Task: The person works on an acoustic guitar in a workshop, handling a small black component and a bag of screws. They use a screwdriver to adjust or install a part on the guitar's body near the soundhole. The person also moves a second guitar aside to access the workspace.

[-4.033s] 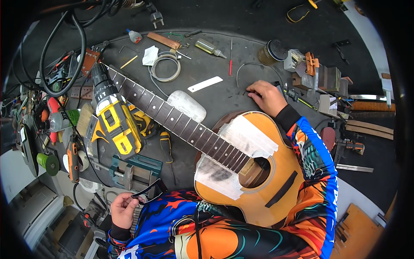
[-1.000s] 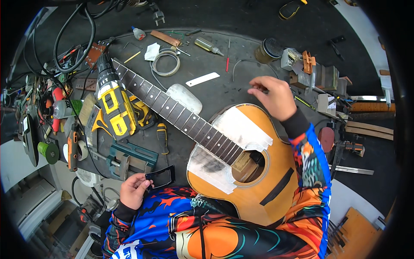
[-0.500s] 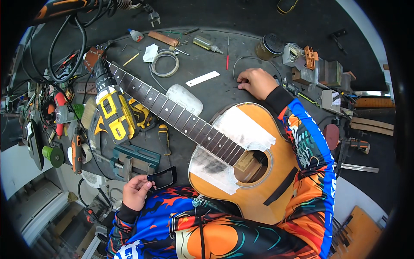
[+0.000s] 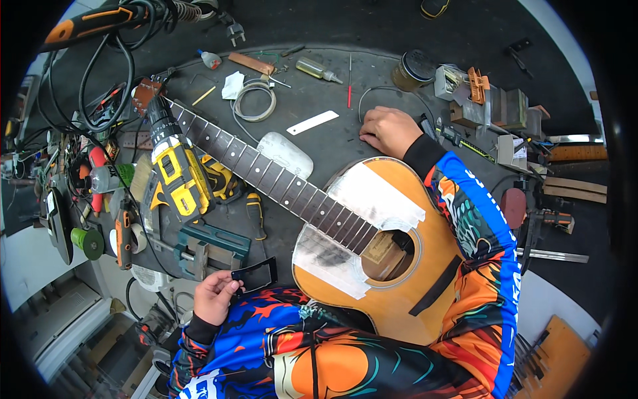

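On the dark workbench (image 4: 332, 143) an acoustic guitar (image 4: 399, 279) lies face up, body near the person's chest, neck (image 4: 266, 169) running up and left toward the headstock (image 4: 147, 95). White tape patches (image 4: 375, 196) sit on the guitar top either side of the fretboard end, beside the soundhole (image 4: 389, 249).

Left hand (image 4: 214, 297) is at the lower left, by the bench edge, fingers pinched shut on a small black rectangular frame (image 4: 256, 274) (thin, open in the middle), held just off the guitar's lower bout and near a teal vise (image 4: 211, 249).

Right hand (image 4: 389, 130) is up on the bench just past the guitar's upper bout, fingers curled, fingertips down on the surface next to a thin wire (image 4: 372, 93). Can't tell whether it grips anything, as whatever is under the fingers is hidden.

Around: a yellow cordless drill (image 4: 174, 169) lies left of the neck, touching or overlapping it near the headstock (hard to separate). A white rounded pad (image 4: 286, 153) sits under the neck mid-way. A white flat strip (image 4: 312, 122) lies between the pad and the right hand. A coil of white cable (image 4: 254, 100) is above the neck, a small glue bottle (image 4: 318, 69) and a red pencil (image 4: 349, 81) further up. A jar (image 4: 412, 70) stands near the top right, metal blocks (image 4: 492, 110) right of it. Tangled black cords (image 4: 100, 86) fill the upper left.
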The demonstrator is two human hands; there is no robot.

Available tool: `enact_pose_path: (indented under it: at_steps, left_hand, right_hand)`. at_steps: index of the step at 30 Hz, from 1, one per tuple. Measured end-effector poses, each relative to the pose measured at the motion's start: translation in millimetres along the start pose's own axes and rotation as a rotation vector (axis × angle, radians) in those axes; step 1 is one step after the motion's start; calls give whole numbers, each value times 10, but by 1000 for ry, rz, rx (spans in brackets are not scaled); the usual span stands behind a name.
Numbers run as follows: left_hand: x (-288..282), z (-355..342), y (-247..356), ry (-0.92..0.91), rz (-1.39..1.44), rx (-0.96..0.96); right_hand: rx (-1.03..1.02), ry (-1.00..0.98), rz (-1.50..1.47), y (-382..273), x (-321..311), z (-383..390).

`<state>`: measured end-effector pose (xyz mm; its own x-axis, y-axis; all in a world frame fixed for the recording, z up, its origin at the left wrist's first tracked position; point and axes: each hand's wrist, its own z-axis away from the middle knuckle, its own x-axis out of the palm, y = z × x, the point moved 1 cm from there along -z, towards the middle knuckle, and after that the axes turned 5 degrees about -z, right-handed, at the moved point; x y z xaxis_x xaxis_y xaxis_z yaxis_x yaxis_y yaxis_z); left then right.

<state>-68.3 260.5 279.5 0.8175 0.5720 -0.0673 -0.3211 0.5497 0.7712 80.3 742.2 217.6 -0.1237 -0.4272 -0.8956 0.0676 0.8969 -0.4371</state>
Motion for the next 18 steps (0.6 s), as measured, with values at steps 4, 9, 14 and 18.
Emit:
enact_pose_path:
  at_steps: [4,9,14,18]
  left_hand:
    - [-1,14,8,8,-23,-9]
    - [8,13,4,3,-38,-15]
    - [19,4,20,-10,-36,1]
    - [-4,6,-5,-10,-11,0]
  right_hand:
    - [172,42,-128,-31,-44,-7]
    - [211,85,-53,-17,-152,61]
    - [14,56,90,9,-3,40]
    - [-46,5,175,-15,22,-39]
